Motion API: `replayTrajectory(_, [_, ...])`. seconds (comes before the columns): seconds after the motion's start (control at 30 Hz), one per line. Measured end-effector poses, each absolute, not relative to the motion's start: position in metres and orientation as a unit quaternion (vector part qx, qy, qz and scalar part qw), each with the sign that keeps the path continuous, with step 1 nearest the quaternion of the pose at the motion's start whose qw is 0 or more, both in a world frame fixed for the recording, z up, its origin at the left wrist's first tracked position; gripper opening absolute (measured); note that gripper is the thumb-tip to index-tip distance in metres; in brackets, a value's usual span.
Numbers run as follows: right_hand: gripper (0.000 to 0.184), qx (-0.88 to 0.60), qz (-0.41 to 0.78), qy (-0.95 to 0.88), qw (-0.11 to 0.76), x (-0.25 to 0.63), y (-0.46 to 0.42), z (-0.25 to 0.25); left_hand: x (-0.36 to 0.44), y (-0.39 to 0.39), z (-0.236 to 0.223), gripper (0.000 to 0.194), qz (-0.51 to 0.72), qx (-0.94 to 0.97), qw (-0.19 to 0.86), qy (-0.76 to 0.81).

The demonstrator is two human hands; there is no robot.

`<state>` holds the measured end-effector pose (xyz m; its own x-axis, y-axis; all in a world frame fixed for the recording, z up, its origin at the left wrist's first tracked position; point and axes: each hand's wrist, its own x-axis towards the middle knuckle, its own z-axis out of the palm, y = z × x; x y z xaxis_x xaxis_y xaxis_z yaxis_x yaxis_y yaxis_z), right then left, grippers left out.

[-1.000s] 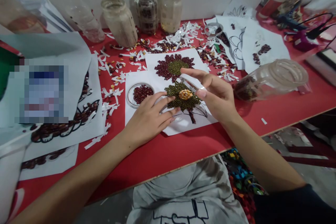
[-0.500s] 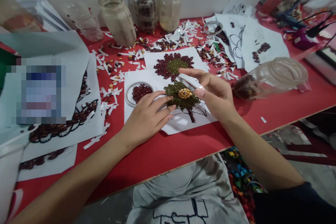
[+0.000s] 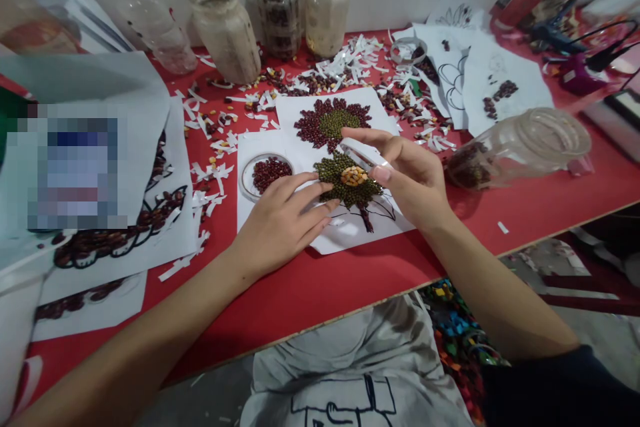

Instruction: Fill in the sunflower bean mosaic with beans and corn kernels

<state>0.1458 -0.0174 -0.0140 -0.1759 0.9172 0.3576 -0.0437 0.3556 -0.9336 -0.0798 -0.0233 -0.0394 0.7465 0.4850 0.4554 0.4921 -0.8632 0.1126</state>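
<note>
My left hand (image 3: 280, 227) lies flat on a white drawing sheet (image 3: 325, 243), fingers spread. Its fingertips touch the left edge of a bean flower with green petals (image 3: 345, 193) and a yellow kernel centre (image 3: 354, 176). My right hand (image 3: 413, 170) hovers over that flower's right side. Between its thumb and index finger sits a thin white looped piece (image 3: 361, 152), whose kind I cannot make out. Beside my left hand is a round clear lid (image 3: 246, 180) of dark red beans (image 3: 270, 173). A dark red stem (image 3: 366, 218) runs below the flower, by outlined leaves.
Behind is another bean flower (image 3: 307, 125), red-petalled with a green middle. Several glass jars (image 3: 225, 33) line the wall. Paper scraps (image 3: 357, 57) and loose beans cover the red table (image 3: 280, 300). A tilted jar (image 3: 530, 147) is at right, bean-covered drawings (image 3: 175, 233) at left.
The view has shifted very slightly. Both hands and the white looped piece keep nearly the same places over the sheet.
</note>
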Motion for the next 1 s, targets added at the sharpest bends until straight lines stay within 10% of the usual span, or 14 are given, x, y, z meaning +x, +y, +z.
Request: replayTrajectory(1.0, [0.013,-0.263,0.264,-0.823,0.428,0.148,-0.017,-0.017,-0.08,-0.027,-0.028,0.035,-0.407,-0.842,-0.197,-0.293])
